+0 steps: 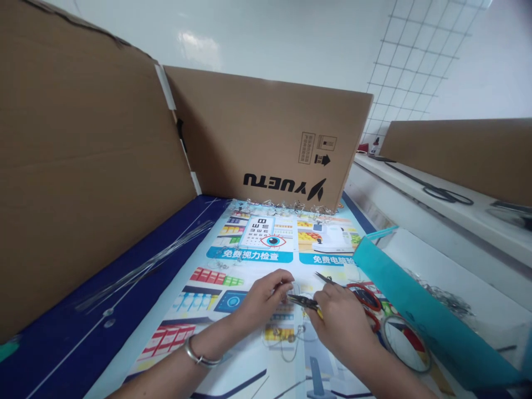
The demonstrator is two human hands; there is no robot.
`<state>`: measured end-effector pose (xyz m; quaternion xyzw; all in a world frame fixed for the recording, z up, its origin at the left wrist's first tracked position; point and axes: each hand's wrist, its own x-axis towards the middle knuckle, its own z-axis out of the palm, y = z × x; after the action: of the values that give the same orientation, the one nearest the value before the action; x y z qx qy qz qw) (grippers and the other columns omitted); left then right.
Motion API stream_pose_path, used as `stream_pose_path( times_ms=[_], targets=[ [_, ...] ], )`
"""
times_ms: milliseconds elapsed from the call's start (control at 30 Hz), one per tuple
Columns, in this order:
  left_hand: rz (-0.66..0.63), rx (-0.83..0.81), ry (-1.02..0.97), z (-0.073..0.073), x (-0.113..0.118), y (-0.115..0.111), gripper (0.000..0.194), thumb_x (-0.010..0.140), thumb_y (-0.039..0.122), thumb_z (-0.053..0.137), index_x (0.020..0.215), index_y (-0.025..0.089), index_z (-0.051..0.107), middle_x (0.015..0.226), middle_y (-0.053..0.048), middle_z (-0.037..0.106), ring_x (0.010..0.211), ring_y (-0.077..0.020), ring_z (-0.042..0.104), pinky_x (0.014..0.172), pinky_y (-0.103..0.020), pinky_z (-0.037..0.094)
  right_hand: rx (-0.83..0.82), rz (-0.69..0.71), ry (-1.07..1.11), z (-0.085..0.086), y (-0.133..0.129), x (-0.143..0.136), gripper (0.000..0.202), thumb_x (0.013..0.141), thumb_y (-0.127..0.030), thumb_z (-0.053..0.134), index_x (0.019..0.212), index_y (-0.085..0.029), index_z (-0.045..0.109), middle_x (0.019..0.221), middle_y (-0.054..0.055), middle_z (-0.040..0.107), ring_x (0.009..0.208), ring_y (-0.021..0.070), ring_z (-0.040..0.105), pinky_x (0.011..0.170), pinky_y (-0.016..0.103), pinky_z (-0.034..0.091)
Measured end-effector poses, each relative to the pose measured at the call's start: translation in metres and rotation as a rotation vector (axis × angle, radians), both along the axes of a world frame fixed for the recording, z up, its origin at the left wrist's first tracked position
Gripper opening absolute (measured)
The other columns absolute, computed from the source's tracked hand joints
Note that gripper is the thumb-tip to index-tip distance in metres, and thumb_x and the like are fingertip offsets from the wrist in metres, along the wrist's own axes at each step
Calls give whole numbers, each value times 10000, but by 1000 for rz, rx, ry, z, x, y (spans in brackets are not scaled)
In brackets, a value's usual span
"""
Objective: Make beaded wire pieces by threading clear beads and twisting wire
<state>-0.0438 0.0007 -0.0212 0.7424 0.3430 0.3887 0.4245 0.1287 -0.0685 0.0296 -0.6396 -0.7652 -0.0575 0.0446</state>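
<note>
My left hand (pixel 266 293), with a bangle (pixel 197 354) at its wrist, is closed in a pinch at the middle of the printed sheet. Thin wire shows at its fingertips, though its shape is hard to make out. My right hand (pixel 343 316) grips pliers (pixel 303 301), whose dark jaws point left and reach close to the left fingertips. Below the hands, a curved thin wire with small clear beads (pixel 291 338) lies over the sheet. Scissors with red handles (pixel 366 296) lie beside and partly behind my right hand, their tip showing above it. A round coil (pixel 407 343) lies near my right forearm.
Cardboard panels (pixel 266 133) stand at the left and back. Small bent wire pieces (pixel 291 208) line the back edge. Long straight wires (pixel 153 257) lie on the blue surface at left. At right, a teal-sided box (pixel 415 310) holds tangled wire pieces (pixel 449 302).
</note>
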Motion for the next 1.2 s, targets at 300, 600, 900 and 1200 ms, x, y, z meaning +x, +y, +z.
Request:
stream_pose_path(
  times_ms=[300,600,900,1200],
  targets=[
    [35,67,39,2,0,-3,122,852,225,424,892,199,536,797,12,557,662,-98,518,640,-208,428,-34,-9,11,2,0,-2,211,817,-314,441,799,-177,600,821,80,585,844,224,513,734,324,320],
    [15,56,22,6,0,-6,127,849,229,424,885,189,539,756,16,552,601,-88,540,599,-198,433,-101,-16,20,7,0,0,226,821,-342,442,781,-186,601,809,61,594,787,203,540,680,296,328],
    [14,75,25,6,-1,-7,125,851,231,432,879,188,547,780,5,573,625,-91,549,623,-199,439,-110,-12,31,7,-2,1,216,824,-336,436,784,-189,590,811,56,584,773,193,530,653,288,304],
    [15,101,27,7,-1,-7,125,854,234,432,873,185,546,786,-1,579,638,-96,552,633,-206,438,-130,-14,27,7,0,0,203,822,-327,443,781,-188,585,805,53,583,749,183,539,627,278,307]
  ],
)
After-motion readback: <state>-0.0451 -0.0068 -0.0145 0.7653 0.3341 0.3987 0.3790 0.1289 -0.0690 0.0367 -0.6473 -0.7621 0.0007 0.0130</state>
